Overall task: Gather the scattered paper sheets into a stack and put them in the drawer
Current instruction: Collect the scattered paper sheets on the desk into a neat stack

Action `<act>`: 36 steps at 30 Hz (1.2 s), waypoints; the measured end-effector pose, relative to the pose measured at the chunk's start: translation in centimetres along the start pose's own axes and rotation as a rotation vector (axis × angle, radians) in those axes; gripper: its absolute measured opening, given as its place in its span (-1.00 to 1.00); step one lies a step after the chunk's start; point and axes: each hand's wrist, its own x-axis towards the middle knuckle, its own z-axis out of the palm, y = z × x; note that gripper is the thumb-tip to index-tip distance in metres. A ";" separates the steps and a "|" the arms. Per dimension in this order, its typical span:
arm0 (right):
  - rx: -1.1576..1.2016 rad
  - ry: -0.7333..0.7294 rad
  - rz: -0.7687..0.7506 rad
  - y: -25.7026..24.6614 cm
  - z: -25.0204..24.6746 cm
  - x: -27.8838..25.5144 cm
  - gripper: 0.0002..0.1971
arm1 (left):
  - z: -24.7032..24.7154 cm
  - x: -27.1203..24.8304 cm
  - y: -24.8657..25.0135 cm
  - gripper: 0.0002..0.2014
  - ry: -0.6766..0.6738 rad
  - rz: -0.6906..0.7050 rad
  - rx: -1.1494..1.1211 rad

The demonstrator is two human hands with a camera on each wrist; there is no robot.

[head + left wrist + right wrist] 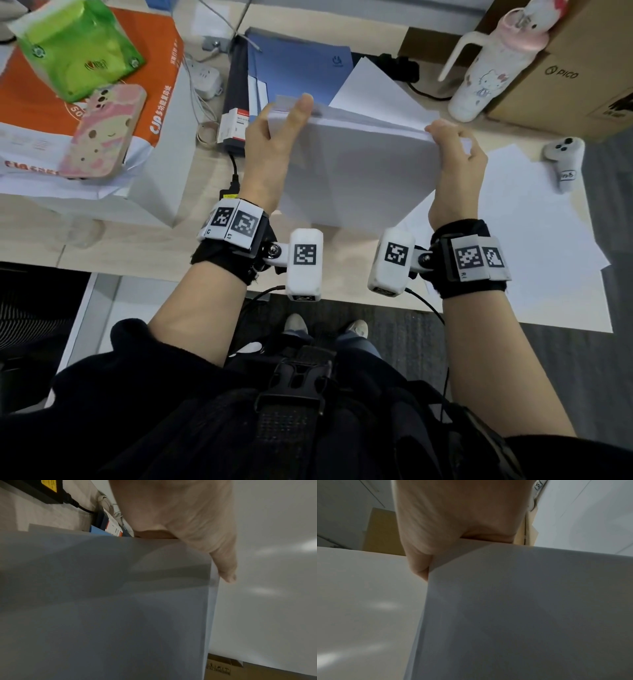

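Note:
A thick stack of white paper sheets [356, 171] stands on edge on the desk, held upright between both hands. My left hand [274, 144] grips its left side, thumb across the near face up to the top edge. My right hand [455, 161] grips the right side, thumb on the near face and fingers curled behind. One sheet [373, 89] sticks up askew behind the stack. More loose sheets [534, 240] lie flat on the desk to the right. Each wrist view shows a thumb pressed on the paper stack [120, 608] [522, 608]. No drawer is in view.
A blue folder [294, 65] and a black power brick [234, 102] lie behind the stack. At the left are an orange-and-white box [150, 113] with a phone [102, 133] and a green tissue pack [78, 44]. A bottle [493, 65], a cardboard box [575, 75] and a grey controller [563, 161] stand at the right.

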 end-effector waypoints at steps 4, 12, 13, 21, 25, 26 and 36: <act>0.019 -0.020 -0.039 -0.5 0.2 -0.2 -0.91 | 0.2 -0.3 0.4 -0.87 0.006 -0.021 -0.050; -0.009 -0.034 -0.024 -0.8 0.2 -0.6 -0.88 | 0.7 0.6 0.9 -0.76 0.093 -0.071 -0.030; -0.006 -0.033 -0.016 -0.8 0.3 -0.5 -0.90 | 0.6 0.8 0.8 -0.78 0.087 -0.063 -0.028; -0.013 -0.021 -0.025 -1.2 0.5 -0.3 -0.91 | 0.1 1.2 0.9 -0.75 0.005 -0.055 0.068; -0.041 -0.040 -0.026 -1.1 0.6 -0.1 -0.84 | 0.0 1.2 0.6 -0.71 -0.048 -0.040 0.027; -0.043 -0.057 -0.015 -1.0 0.6 -0.2 -0.80 | -0.1 1.1 0.3 -0.66 -0.108 -0.009 0.043; 0.005 -0.009 0.111 -0.9 0.5 -0.1 -0.75 | -1.8 2.2 -2.6 -0.73 -0.249 0.067 0.118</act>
